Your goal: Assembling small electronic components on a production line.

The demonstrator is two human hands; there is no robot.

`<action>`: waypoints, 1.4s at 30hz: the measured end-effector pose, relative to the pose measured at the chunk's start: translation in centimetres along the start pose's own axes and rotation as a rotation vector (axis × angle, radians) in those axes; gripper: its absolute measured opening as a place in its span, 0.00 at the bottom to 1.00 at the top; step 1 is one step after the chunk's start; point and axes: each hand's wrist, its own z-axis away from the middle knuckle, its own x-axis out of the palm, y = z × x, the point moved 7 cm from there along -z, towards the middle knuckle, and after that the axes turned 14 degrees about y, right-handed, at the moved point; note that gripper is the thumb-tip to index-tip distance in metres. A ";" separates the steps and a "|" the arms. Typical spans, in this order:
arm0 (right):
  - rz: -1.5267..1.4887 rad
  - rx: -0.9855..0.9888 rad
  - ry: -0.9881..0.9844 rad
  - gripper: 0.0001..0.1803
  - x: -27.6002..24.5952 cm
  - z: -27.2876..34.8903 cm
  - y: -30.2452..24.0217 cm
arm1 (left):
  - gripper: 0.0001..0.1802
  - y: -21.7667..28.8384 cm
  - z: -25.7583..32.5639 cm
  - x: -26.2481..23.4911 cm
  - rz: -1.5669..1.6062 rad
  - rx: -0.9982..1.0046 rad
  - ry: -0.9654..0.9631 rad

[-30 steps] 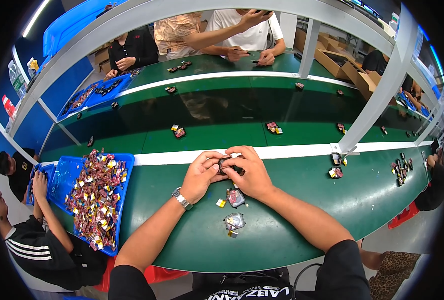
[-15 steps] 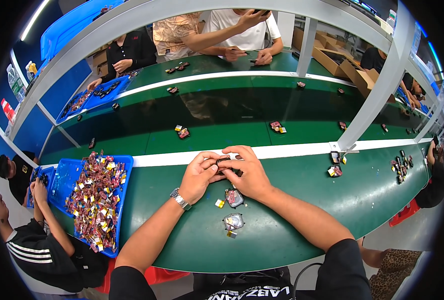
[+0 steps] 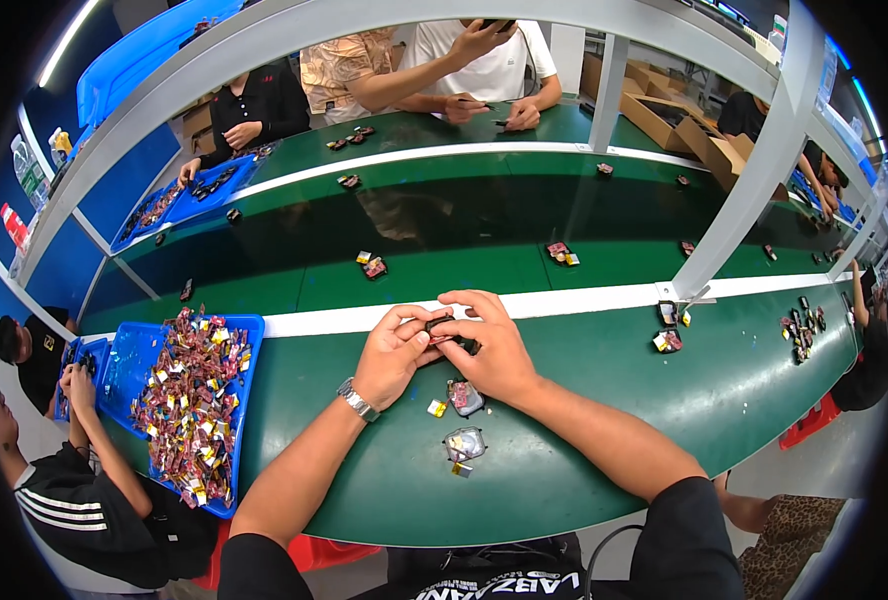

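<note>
Green covered the bench [image 3: 364, 500] in the head view, and above it both hands met over one small dark casing [image 3: 440, 322]. The left hand [image 3: 392, 355] gripped it from one side, thumb against it; the right hand [image 3: 491, 350] closed on the other side, its fingers bent over the top. Reddish material showed between the fingertips, but the fingers hid most of the piece, so how far it had been worked could not be told.

Just below the hands lay a nearer opened casing [image 3: 466, 397] with a yellow-and-white tab [image 3: 437, 408] beside it, and below that a farther casing [image 3: 465, 443], pale inside, with another tab [image 3: 461, 468] at its lower edge. Both seemed opened but unfinished, their parts not yet sorted away. To the left, a blue tray [image 3: 132, 385] held a big heap of reddish parts [image 3: 192, 410], which suggested much was already done. More casings [image 3: 802, 330] lay at the bench's right, seemingly left to handle.
</note>
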 end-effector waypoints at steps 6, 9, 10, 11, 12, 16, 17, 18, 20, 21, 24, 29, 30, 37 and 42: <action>-0.066 -0.005 -0.032 0.09 0.2 -0.2 -0.4 | 0.12 -0.1 0.1 -0.1 0.001 0.000 -0.001; -0.124 0.041 -0.056 0.09 0.7 0.0 -0.3 | 0.12 0.1 0.1 -0.3 -0.029 0.008 0.045; -0.103 0.049 -0.041 0.09 0.6 0.0 0.1 | 0.12 0.0 0.1 -0.1 -0.019 0.006 0.044; -0.081 0.057 -0.026 0.09 0.6 0.0 0.4 | 0.12 0.0 0.0 0.0 -0.010 0.003 0.043; -0.081 0.058 0.022 0.07 0.4 0.0 0.1 | 0.13 0.0 0.1 0.2 -0.015 -0.002 0.048; -0.013 -0.040 0.144 0.07 -0.6 -0.7 -0.8 | 0.13 -0.3 0.0 0.0 -0.017 -0.034 0.049; 0.015 -0.138 0.141 0.09 -0.7 -0.6 -1.2 | 0.13 -0.3 0.1 0.3 -0.021 -0.037 0.049; 0.042 -0.236 0.140 0.10 -0.6 -0.6 -1.7 | 0.14 -0.2 0.2 0.4 -0.026 -0.041 0.049; 0.065 -0.279 0.124 0.11 -0.5 -0.6 -2.1 | 0.14 -0.2 0.2 0.1 -0.032 -0.039 0.058; 0.091 -0.318 0.107 0.11 -0.4 -0.5 -2.4 | 0.14 -0.3 0.1 0.0 -0.037 -0.040 0.065; 0.105 -0.315 0.090 0.11 -0.3 -0.6 -2.5 | 0.14 -0.2 0.2 0.0 -0.025 -0.046 0.075; 0.142 -0.318 0.089 0.12 0.0 -0.3 -2.0 | 0.13 -0.2 0.2 0.4 -0.026 -0.044 0.066; 0.153 -0.311 0.089 0.13 0.1 -0.3 -1.9 | 0.13 -0.2 0.3 0.4 -0.039 -0.044 0.072; 0.351 -0.511 0.110 0.11 0.3 0.2 -3.2 | 0.12 -0.2 0.3 0.2 -0.063 -0.039 0.092; 0.422 -0.564 0.098 0.09 0.3 0.4 -3.1 | 0.12 -0.3 0.3 0.4 -0.072 -0.032 0.126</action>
